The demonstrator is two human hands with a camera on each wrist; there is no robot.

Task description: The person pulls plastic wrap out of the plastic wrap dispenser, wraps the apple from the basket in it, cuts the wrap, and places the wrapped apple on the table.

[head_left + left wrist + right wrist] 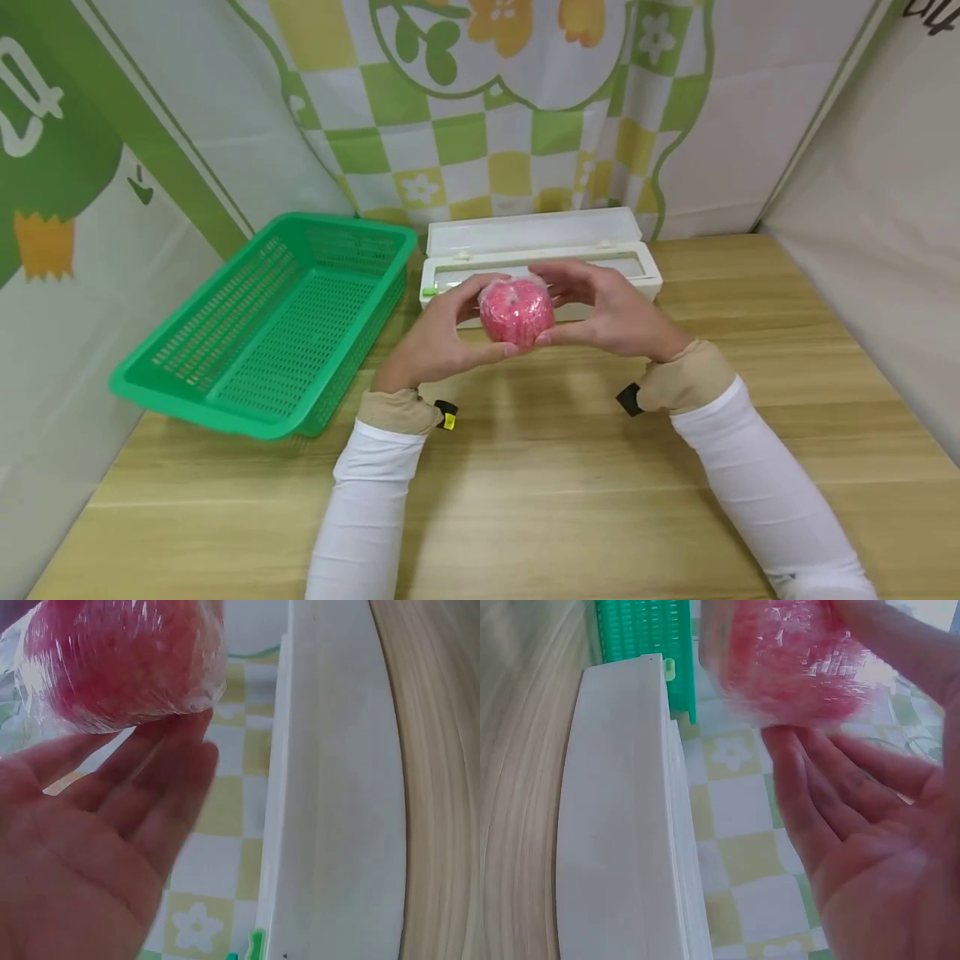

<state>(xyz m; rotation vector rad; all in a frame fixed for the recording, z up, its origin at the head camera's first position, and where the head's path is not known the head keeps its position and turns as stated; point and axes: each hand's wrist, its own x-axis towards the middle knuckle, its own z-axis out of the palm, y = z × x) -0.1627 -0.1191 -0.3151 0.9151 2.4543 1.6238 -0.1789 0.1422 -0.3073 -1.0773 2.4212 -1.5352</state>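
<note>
A pinkish-red apple (516, 310) wrapped in clear cling film is held up between both hands, in front of a long white cling film dispenser (649, 275). From the left, my left hand (438, 337) grips it with the thumb low on the near side and fingers behind. My right hand (615, 310) grips the opposite side the same way. Wrinkled, shiny film shows on the apple (127, 664) in the left wrist view. Fingertips of the right hand (877, 840) meet the wrapped surface in the right wrist view.
The dispenser's translucent lid (532, 232) stands raised at the back, and a small green slider (430, 292) sits at its left end. To the left is a green plastic basket (330, 379) on the wooden table (555, 500). A patterned cloth (461, 137) hangs behind.
</note>
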